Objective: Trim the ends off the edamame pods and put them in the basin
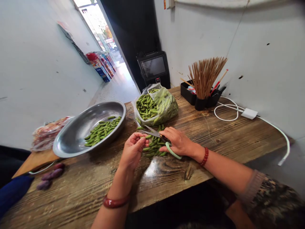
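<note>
- With left fingers (137, 137) pinched tight, held a plump green pod (149, 136) above the brown wooden table (95, 187).
- With right fingers (170, 131) curled, gripped parted, green-handled steel scissors (164, 137).
- Risked nicked left fingers from a slipping pod.

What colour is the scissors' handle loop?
The handle loop is pale green, seen in the head view.

Loose bean pods (154, 150) are piled mid-worktop (221, 140), with a pod bag (170, 105) parked right behind them. The basin (76, 127) is set off to the left, more pods (102, 130) held in its right half, and some fruit (56, 173) is left in front of its left end. Over on the right, skewers (208, 74) are stuck in a holder (201, 103), with a cable (288, 148) strung out beyond it.
</note>
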A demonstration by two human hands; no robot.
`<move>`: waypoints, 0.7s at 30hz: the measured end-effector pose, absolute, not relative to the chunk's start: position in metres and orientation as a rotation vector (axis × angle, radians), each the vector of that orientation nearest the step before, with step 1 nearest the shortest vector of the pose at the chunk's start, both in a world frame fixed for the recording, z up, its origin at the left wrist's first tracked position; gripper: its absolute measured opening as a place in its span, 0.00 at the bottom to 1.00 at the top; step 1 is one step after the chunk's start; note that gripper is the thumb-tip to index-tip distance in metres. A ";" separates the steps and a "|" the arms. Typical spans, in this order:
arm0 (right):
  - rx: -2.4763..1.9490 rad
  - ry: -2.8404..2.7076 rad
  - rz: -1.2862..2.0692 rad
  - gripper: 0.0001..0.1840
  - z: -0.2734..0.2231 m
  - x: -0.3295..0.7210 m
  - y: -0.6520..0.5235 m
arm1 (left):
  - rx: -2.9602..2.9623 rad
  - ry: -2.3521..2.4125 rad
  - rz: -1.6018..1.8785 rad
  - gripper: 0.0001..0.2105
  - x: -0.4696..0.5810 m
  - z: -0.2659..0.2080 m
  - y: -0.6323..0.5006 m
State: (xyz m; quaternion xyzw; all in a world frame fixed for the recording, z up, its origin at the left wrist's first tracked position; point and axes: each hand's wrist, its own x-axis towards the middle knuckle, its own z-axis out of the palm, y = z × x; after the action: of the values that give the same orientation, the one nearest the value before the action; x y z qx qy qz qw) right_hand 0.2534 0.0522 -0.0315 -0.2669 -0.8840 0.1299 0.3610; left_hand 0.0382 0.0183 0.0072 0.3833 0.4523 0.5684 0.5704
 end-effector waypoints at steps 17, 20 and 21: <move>-0.680 -2.301 0.377 0.29 -0.028 0.252 0.051 | 0.812 1.023 1.336 0.14 0.036 0.004 0.020; -0.670 -2.295 0.380 0.29 -0.028 0.252 0.051 | 0.829 1.024 1.325 0.13 0.036 0.005 0.020; -0.662 -2.293 0.383 0.30 -0.028 0.251 0.051 | 0.837 1.021 1.323 0.13 0.037 0.005 0.020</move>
State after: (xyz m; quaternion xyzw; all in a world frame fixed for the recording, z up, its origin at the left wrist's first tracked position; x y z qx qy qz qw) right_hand 0.2512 0.0512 -0.0280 -0.2562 -0.8871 0.1480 0.3544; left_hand 0.0366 0.0201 0.0051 0.3603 0.4393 0.5695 0.5940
